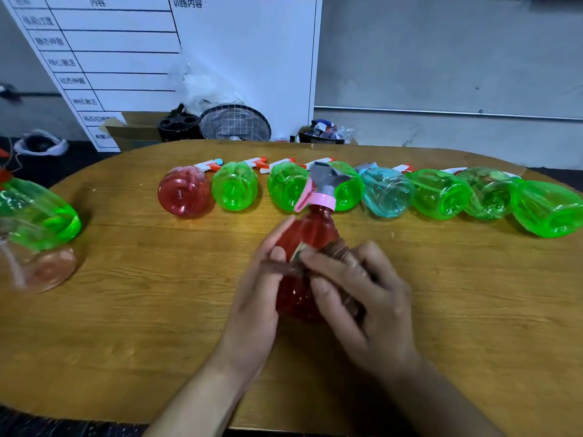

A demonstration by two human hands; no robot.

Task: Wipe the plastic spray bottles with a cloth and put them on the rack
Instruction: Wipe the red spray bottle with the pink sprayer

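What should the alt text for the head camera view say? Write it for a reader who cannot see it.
Both hands hold a red transparent plastic spray bottle with a pink collar above an oval wooden table; the left hand grips its side and the right hand presses a brownish cloth to it. Behind lies a row of eight bottles: red, teal, the rest green.

Materials and finishes on the wooden bench [157, 326].

The bench is matt, grained wood, light brown. The held red bottle [310, 234] is glossy translucent plastic with an opaque pink collar and grey trigger head; a brownish cloth [339, 252], matt and blurred, lies against it at 3 o'clock. The row of bottles [440, 193] at 12 o'clock is shiny clear-tinted plastic, green, red and pale blue. The board [246, 58] behind looks smooth, white and printed.
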